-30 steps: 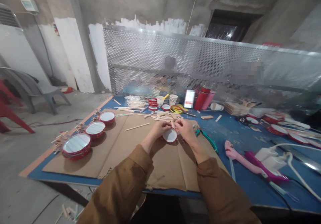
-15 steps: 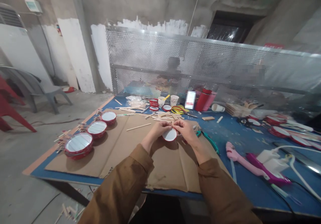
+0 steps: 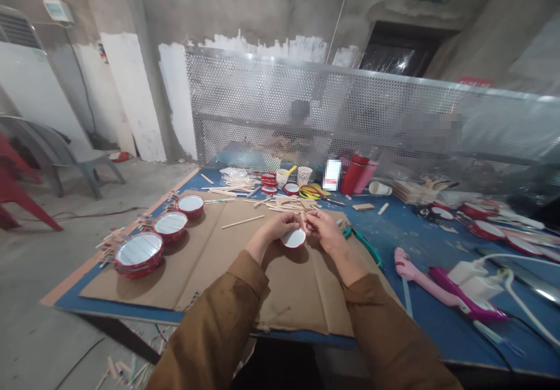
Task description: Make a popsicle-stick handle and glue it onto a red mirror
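My left hand (image 3: 281, 227) is closed on the edge of a small red-rimmed drum (image 3: 293, 238) with a white face, held over a cardboard sheet (image 3: 245, 262). Just to its right, the fingers of my right hand (image 3: 321, 227) are pinched together at the drum's upper right rim. A short pale piece, like a bit of wooden stick (image 3: 303, 222), shows at those fingertips. Three larger red drums (image 3: 139, 251) stand in a row at the left, with wooden sticks at their outer sides. One loose stick (image 3: 242, 222) lies left of my hands.
Green-handled pliers (image 3: 367, 247) lie right of my hands. Farther right are a pink glue gun (image 3: 424, 276) and a power strip with white plugs (image 3: 475, 282). Loose sticks (image 3: 284, 203), paper cups (image 3: 304, 175) and a red bottle (image 3: 353, 174) stand before a perforated metal screen (image 3: 254, 98).
The small drum has shifted slightly left and tilted. My right hand has turned a little and drawn back from the left, and a pale piece now shows at its fingertips.
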### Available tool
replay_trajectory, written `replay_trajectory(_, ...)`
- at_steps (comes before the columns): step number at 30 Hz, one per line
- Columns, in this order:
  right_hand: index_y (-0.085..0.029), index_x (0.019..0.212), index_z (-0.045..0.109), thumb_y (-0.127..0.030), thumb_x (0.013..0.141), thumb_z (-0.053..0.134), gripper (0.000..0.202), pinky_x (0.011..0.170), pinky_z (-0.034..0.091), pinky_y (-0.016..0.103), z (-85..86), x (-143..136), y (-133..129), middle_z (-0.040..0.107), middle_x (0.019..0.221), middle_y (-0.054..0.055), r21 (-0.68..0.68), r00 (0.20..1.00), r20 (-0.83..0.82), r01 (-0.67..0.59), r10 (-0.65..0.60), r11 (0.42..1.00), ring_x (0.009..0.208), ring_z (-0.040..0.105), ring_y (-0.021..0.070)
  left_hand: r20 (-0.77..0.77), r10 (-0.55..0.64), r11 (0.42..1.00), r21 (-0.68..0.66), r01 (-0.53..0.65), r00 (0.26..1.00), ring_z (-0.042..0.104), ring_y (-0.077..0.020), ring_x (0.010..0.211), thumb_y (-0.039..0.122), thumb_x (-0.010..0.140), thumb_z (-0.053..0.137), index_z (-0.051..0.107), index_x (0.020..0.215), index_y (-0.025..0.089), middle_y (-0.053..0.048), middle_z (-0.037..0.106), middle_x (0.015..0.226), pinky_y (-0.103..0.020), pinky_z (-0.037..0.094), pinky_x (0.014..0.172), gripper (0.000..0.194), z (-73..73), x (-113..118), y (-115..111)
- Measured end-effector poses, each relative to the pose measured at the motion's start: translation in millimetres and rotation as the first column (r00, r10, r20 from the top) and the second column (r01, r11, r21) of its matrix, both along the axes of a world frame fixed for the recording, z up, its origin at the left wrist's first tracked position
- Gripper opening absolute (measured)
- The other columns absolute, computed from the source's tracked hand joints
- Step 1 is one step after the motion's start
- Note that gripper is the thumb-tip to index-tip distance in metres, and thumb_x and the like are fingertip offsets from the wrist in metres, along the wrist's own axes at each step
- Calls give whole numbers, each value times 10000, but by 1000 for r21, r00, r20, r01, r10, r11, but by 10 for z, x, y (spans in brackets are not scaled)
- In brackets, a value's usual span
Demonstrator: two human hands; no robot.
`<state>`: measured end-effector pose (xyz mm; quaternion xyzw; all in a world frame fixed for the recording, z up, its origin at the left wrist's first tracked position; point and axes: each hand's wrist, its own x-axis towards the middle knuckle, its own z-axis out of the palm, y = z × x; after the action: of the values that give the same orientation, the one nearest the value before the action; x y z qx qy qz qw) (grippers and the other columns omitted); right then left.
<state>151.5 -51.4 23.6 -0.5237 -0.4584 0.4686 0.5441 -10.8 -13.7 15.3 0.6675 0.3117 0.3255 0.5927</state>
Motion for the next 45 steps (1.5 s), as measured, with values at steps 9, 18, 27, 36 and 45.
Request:
replay_trajectory(9, -225, 769, 549, -533, 618, 738, 392, 414, 274, 203, -79, -111, 14, 488, 548, -78, 26, 992, 93, -90, 87, 996, 433, 379, 72, 154, -95, 967, -218, 128, 983, 494, -73, 530, 414, 618, 858, 603, 783, 136, 28, 580, 625, -211, 337, 546, 412, -36, -84, -15)
replay_trajectory(18, -213, 782, 593, -529, 662, 667, 346, 678, 504, 328, -230, -94, 120, 694, 802, 46, 200, 912, 402, 2, -84, 980, 779, 642, 224, 295, -99, 931, -309, 194, 950, 559, -85, 553, 397, 486, 947, 607, 852, 128, 7, 632, 673, -214, 405, 569, 568, -14, -39, -78)
replay_trajectory(27, -232, 818, 543, -652, 724, 595, 434, 681, 507, 344, -265, -51, 148, 693, 869, 73, 263, 866, 460, 76, -195, 962, 791, 656, 237, 274, 53, 941, -335, 43, 960, 596, -97, 579, 280, 593, 914, 523, 908, 163, 19, 646, 689, -221, 450, 602, 515, -8, 11, -77)
replay_trajectory(36, -248, 823, 490, -607, 736, 578, 380, 628, 491, 321, -141, -140, 39, 655, 799, 34, 225, 877, 471, -21, -90, 974, 721, 643, 220, 267, -59, 926, -344, 152, 962, 575, -95, 572, 319, 539, 940, 609, 854, 117, -14, 644, 690, -229, 413, 594, 499, -18, -93, -27)
replay_trajectory(45, -234, 687, 519, -489, 727, 603, 272, 670, 468, 313, -149, -90, 93, 611, 676, -3, 278, 832, 521, 47, -192, 959, 664, 580, 177, 119, -244, 938, -225, 265, 963, 519, -84, 559, 328, 520, 922, 602, 721, 121, 21, 580, 623, -219, 349, 554, 431, -82, -76, -46)
